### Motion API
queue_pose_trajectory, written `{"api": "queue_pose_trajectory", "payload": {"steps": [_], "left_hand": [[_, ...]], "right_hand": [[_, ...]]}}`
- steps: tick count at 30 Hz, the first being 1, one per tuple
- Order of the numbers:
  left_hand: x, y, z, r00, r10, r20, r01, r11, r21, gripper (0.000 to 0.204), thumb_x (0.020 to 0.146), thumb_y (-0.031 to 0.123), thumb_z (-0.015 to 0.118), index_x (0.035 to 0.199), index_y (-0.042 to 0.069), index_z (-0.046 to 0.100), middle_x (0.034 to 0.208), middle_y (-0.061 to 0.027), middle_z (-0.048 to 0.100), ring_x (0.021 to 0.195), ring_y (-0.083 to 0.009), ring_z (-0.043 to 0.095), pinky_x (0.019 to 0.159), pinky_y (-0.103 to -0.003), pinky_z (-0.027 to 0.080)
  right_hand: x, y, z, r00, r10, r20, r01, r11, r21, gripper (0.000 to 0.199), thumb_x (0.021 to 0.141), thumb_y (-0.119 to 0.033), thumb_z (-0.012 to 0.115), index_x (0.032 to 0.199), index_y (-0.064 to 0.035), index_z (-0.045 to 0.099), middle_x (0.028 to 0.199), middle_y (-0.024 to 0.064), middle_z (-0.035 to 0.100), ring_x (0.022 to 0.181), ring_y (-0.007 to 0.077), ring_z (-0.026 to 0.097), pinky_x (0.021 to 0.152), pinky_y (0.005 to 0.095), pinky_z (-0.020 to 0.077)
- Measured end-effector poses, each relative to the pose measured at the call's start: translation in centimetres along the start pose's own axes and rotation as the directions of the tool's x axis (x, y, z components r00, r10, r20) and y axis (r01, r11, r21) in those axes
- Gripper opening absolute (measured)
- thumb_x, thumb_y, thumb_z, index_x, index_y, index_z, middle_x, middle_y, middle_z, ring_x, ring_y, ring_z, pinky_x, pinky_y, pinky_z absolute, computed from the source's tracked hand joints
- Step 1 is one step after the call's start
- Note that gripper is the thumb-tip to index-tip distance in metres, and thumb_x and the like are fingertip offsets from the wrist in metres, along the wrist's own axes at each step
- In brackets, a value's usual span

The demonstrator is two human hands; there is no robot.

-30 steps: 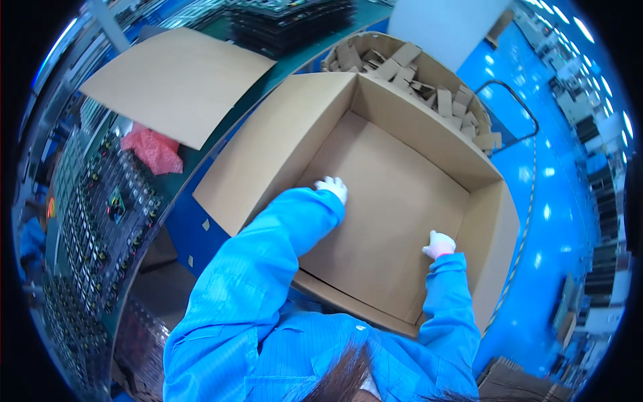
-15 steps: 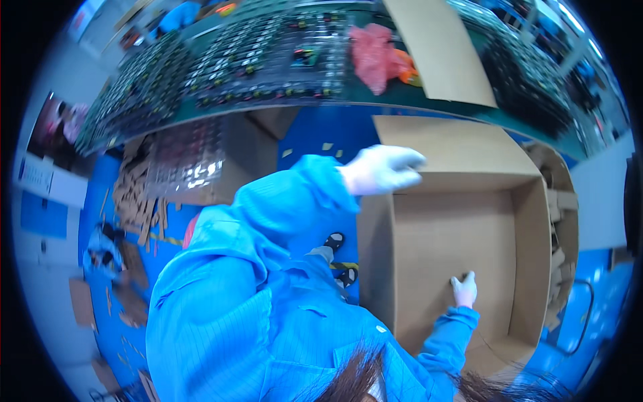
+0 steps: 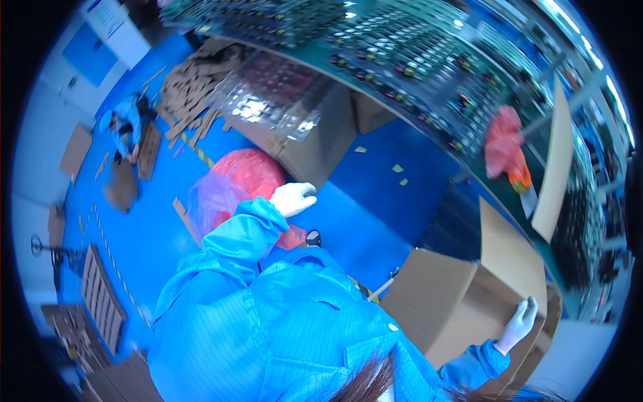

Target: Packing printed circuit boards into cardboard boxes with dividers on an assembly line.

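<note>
Box [image 3: 429, 288]: on the person's right, beside the bench [image 3: 429, 137]; walls up, top open.
Flap [image 3: 512, 248]: raised and outward; closing looks undone, setting-up done. Full contents can't be told.
Right hand [image 3: 519, 325]: over Box, fingers extended, gripping nothing visible; contact unclear.
Left hand [image 3: 293, 199]: by Red bag [image 3: 248, 174], fingers loosely curled, apart from thumb, apparently unladen; touch unclear.

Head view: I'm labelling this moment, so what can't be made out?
In the head view:
- Box: partly hidden behind the right sleeve.
- Distant worker: hands too small and blurred.
- Carton: top largely covered by clear trays.
- Brown cardboard: cut off by the lower edge.
</note>
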State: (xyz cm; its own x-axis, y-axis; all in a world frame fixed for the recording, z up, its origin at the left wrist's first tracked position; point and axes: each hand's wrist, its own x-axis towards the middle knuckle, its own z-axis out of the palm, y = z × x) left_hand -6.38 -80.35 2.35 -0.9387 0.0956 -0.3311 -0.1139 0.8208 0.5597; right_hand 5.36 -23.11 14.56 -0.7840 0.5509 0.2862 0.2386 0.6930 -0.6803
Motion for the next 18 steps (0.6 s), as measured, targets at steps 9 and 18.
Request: {"api": "queue_pose_trajectory", "payload": {"steps": [9, 18], "left_hand": [[-2.8, -12.5, 0.5, 0.970, -0.243, -0.024, 0.244, 0.966, 0.083, 0.042, 0.079, 0.035, 0.049, 0.112, 0.011, 0.054, 0.106, -0.0092, 0.060, 0.096, -0.0317, 0.056, 0.083, -0.037, 0.044], [-17.0, -25.6, 7.1, 0.411, -0.883, -0.228, 0.604, 0.451, -0.657, 0.040, 0.076, 0.038, 0.049, 0.102, 0.010, 0.061, 0.100, -0.0100, 0.063, 0.091, -0.0311, 0.058, 0.079, -0.036, 0.045]], "right_hand": [[-1.3, -21.8, 28.0, 0.407, -0.633, 0.658, 0.791, 0.605, 0.093, 0.030, 0.076, -0.012, 0.058, 0.104, -0.0020, 0.057, 0.091, 0.0124, 0.063, 0.075, 0.0272, 0.060, 0.068, 0.0321, 0.0476], [-11.1, -26.8, 48.1, -0.396, -0.239, 0.887, 0.678, 0.575, 0.458, 0.036, 0.079, -0.031, 0.056, 0.106, -0.0068, 0.056, 0.085, 0.0128, 0.064, 0.072, 0.0282, 0.061, 0.066, 0.0334, 0.0479]]}}
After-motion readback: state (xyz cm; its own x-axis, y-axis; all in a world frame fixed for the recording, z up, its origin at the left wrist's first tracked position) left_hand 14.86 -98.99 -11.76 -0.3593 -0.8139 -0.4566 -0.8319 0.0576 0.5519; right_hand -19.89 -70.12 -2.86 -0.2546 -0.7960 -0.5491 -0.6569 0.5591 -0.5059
